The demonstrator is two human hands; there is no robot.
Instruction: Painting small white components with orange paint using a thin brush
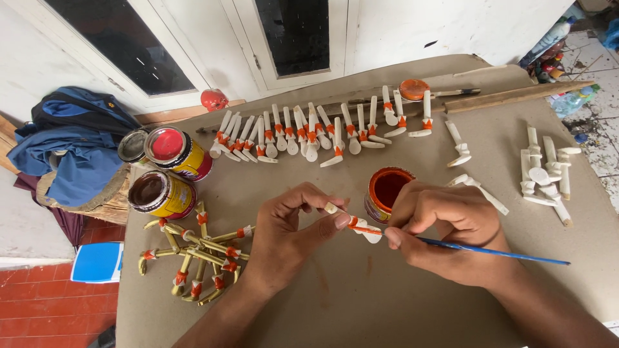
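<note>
The left hand [287, 225] pinches a small white pipe [354, 225] between thumb and fingertips, holding it just off the brown board [361, 296], the piece sticking out to the right of the fingers. The pipe carries an orange band near its middle. The right hand [445, 229] is closed around a blue brush [496, 251], gripped like a pen, its tip touching the pipe at the orange band; the handle trails off to the right. The two hands are close together, with the pipe between them.

Just behind the hands, touching the right knuckles, stands an open tin [385, 191] of orange paint. Left of the left hand lies a heap of yellow pipes [196, 254] with orange bands, piled crosswise. Behind that heap stand three paint cans: one with dark paint [161, 193], one with red paint [177, 151], and a third [133, 145] mostly hidden behind them.

To the right, well apart from the hands, lies a cluster of plain white pipes [548, 174], and two more [471, 183] nearer the tin. Further back a long row of white pipes with orange bands [309, 132] leans against a wooden stick [516, 96]. An orange lid [414, 89] sits at the back of the row. Far left, a blue bag [71, 142] rests off the board.
</note>
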